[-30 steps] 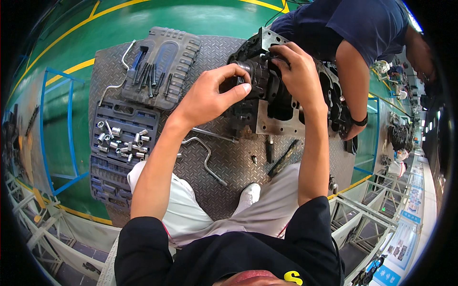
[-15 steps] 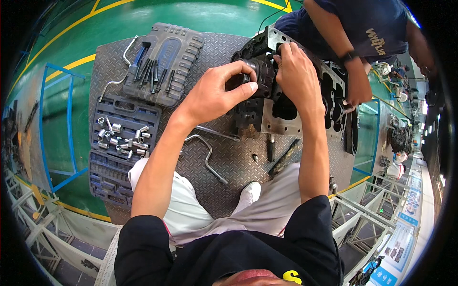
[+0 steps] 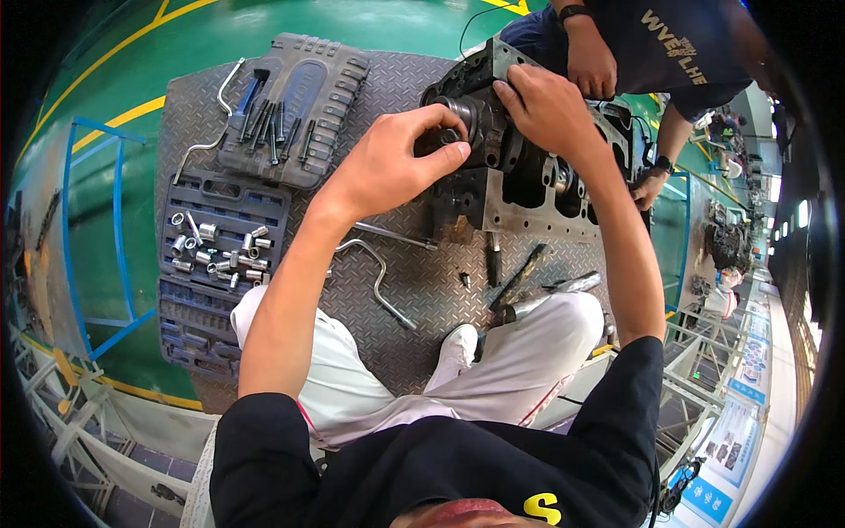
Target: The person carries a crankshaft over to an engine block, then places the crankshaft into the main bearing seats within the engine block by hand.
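A dark, greasy engine block [image 3: 537, 218] lies in front of me with a crankshaft [image 3: 489, 132] in it. My left hand [image 3: 387, 163] curls its fingers and thumb round the crankshaft's round left end. At the block's far left wall my right hand [image 3: 553, 110] is closed, thumb and fingers bent together beside the crankshaft. What sits between those fingertips is hidden. A co-worker's hand [image 3: 591, 69] hangs over the far side of the block, and that person's other hand [image 3: 650, 187] is at its right end.
On the patterned metal tabletop [image 3: 387, 84], bolts [image 3: 277, 123] lie across a closed tool case [image 3: 330, 75]. Left of me an open socket case [image 3: 238, 207] holds loose sockets. A bent bar [image 3: 380, 282], a dark rod [image 3: 521, 275] and metal tubes [image 3: 563, 289] lie nearer me.
My right forearm has swung out to the right, its hand still at the block's far left. My right knee has shifted right. One co-worker's hand now hangs over the block. My left hand stays put.
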The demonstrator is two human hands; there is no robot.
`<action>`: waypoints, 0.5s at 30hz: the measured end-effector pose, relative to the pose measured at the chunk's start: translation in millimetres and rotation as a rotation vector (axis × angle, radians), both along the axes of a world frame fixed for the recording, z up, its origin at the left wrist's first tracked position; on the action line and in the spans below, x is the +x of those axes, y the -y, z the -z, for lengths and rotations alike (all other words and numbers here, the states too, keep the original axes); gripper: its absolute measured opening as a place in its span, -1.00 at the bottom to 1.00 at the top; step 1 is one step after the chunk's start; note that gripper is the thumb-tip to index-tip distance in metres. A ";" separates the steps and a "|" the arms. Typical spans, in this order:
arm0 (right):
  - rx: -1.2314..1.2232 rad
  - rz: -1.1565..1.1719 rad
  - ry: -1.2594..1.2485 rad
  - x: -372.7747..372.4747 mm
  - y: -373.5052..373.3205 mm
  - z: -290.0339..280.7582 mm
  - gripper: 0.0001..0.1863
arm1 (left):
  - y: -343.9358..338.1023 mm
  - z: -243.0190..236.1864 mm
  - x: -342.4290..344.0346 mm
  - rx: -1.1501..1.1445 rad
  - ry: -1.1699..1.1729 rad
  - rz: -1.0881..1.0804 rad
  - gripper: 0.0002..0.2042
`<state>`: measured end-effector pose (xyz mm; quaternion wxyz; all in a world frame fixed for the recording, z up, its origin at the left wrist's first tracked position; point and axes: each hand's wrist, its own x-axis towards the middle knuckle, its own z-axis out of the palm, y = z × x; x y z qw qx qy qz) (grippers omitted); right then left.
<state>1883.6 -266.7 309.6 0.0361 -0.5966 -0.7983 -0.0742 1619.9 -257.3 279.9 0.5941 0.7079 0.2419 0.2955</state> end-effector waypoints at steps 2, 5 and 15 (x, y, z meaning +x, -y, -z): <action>0.051 0.129 -0.045 -7.4 -1.2 6.6 -0.62 | -3.2 -3.8 -2.0 -0.004 -0.032 -0.028 -0.70; 0.075 0.123 -0.021 -11.4 -3.6 6.2 -0.61 | -6.3 1.2 -10.1 0.007 -0.001 -0.030 -0.71; -0.018 0.054 0.154 -13.9 1.6 -8.2 -0.71 | -19.3 4.9 -28.4 -0.061 0.007 -0.028 -0.68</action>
